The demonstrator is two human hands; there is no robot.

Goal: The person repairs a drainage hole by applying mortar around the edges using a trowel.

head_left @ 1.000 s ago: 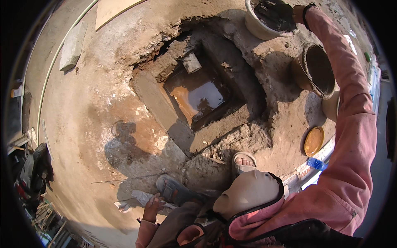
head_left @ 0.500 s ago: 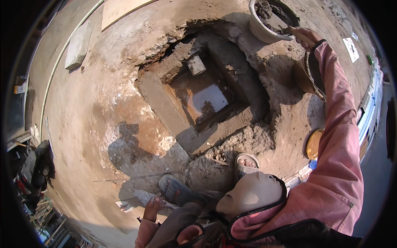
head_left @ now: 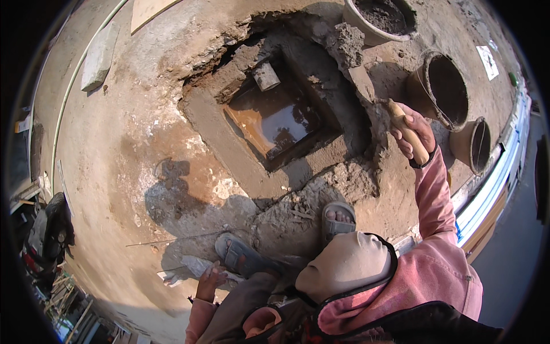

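My right hand (head_left: 423,131) is closed around the wooden handle of a trowel (head_left: 362,84). A lump of wet mortar (head_left: 350,45) sits on the far end of its blade, over the right side of the dug pit. Inside the pit, low mortar walls (head_left: 215,140) frame a square basin of brown water (head_left: 281,123). A short pale pipe end (head_left: 266,77) sticks out at its far side. My left hand (head_left: 211,282) is by my left knee, its fingers loosely bent and apart, with no tool visible in it.
A mortar bucket (head_left: 378,34) stands beyond the trowel, with two more buckets (head_left: 444,89) on the right. Rubble (head_left: 338,186) lines the pit's near edge, close to my sandals (head_left: 338,221). A hose (head_left: 67,103) and pale block (head_left: 98,60) lie left, a motorcycle (head_left: 46,235) farther out.
My right hand has drawn the trowel back from the mortar bucket toward me and the pit, with mortar on the blade. My left hand has barely moved.
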